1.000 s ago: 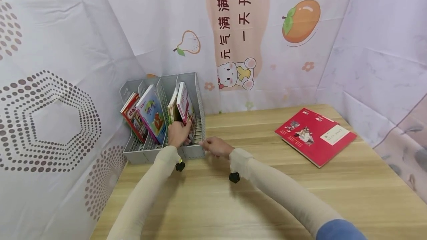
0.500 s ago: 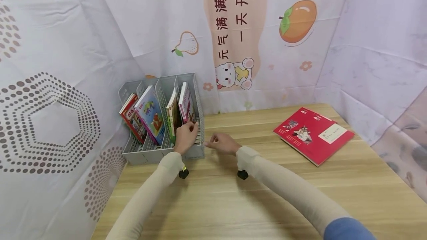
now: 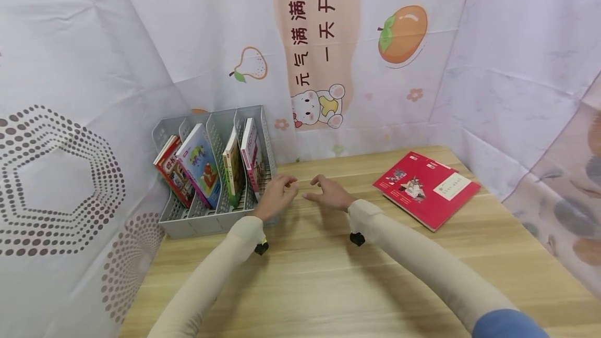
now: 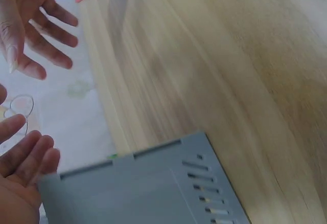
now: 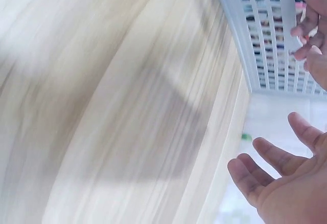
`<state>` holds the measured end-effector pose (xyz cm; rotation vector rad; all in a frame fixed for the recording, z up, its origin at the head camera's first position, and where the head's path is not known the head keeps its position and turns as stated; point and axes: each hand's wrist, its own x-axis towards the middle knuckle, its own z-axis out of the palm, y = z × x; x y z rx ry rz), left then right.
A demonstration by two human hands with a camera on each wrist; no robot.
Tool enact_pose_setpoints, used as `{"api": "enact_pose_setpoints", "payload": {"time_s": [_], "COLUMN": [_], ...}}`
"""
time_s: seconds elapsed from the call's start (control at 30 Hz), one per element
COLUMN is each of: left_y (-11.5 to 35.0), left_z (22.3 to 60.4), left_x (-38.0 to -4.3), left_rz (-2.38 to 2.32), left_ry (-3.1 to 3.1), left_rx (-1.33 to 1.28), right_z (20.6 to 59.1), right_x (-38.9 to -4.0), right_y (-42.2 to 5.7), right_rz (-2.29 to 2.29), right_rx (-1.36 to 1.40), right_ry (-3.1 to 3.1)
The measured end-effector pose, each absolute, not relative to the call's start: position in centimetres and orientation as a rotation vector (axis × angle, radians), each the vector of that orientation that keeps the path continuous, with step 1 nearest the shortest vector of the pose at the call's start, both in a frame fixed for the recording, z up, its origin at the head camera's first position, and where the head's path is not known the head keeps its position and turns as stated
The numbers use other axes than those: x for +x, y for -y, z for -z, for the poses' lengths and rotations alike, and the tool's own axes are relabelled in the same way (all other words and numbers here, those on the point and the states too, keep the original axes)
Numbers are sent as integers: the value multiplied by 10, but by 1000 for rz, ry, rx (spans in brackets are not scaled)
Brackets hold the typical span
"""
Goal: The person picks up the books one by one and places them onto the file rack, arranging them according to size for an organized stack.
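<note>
My left hand (image 3: 276, 197) hovers at the front right corner of a grey book rack (image 3: 206, 223), fingers relaxed and holding nothing. Facing it across a small gap, my right hand (image 3: 331, 193) also has loose fingers and nothing in them. The rack's slots hold leaning books: a red one (image 3: 178, 171), a purple-edged picture book (image 3: 201, 166), a green-spined book (image 3: 233, 171) and a pink-and-white book (image 3: 252, 153). The left wrist view catches the rack's grey front (image 4: 127, 188) below both hands; the right wrist view shows its perforated side (image 5: 271, 45).
Two red books (image 3: 424, 189) lie overlapping on the right part of the wooden table (image 3: 319, 286). A printed curtain (image 3: 357, 103) hangs behind the table's back edge, and patterned cloth (image 3: 61, 171) closes off the left side.
My left hand has let go of the pink-and-white book and come out of the rack to the right. My right hand has left the rack's corner, moving right. The camera view has shifted slightly.
</note>
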<state>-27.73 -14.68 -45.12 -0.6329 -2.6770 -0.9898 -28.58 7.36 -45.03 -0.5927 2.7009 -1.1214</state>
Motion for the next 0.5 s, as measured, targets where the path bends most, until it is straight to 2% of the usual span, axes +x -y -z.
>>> {"api": "enact_pose_setpoints", "payload": {"time_s": [0.5], "left_y": [126], "left_z": [458], "left_x": [-277], "left_rz": [747], "left_ry": [2831], "left_rx": [-675], "right_z": [456], "right_x": [-288], "right_y": [-127], "right_rz": [1034], "right_rx": [-658], "right_ry": [-2842]}}
